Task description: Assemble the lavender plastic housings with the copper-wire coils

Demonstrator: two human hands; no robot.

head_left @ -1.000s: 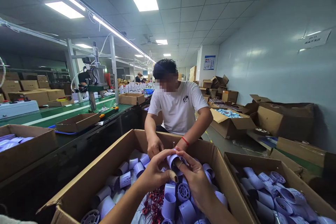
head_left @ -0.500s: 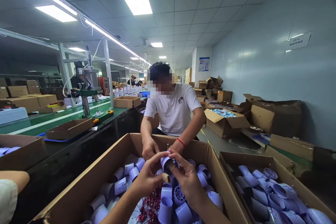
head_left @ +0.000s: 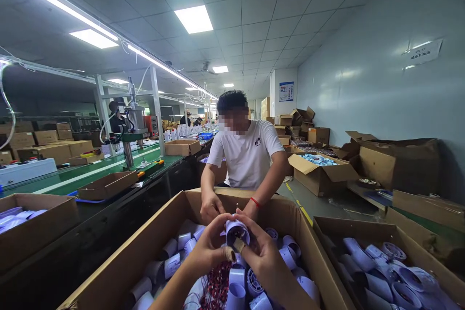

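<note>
Both my hands hold one white plastic cylinder [head_left: 237, 232] above an open cardboard box [head_left: 134, 244], its open end facing me. My left hand [head_left: 210, 247] curls round its left side, with a wrapped thumb below. My right hand [head_left: 259, 247] grips the right side, its thumb, also wrapped, at the open mouth. What lies inside the cylinder is hard to make out. Beneath them, the box holds several more white cylinders [head_left: 237, 295], a slotted round end [head_left: 254, 282] and a tangle of thin red and dark wires [head_left: 217, 283].
Across the box, a co-worker [head_left: 247, 155] in a white T-shirt reaches both hands into it. A second box [head_left: 327, 247] of white cylinders stands at right. A green conveyor bench [head_left: 72, 179] with a press [head_left: 132, 126] runs along the left.
The cylinder's open mouth has turned more toward me, and my right thumb has shifted at its rim. The camera view has shifted slightly left and up.
</note>
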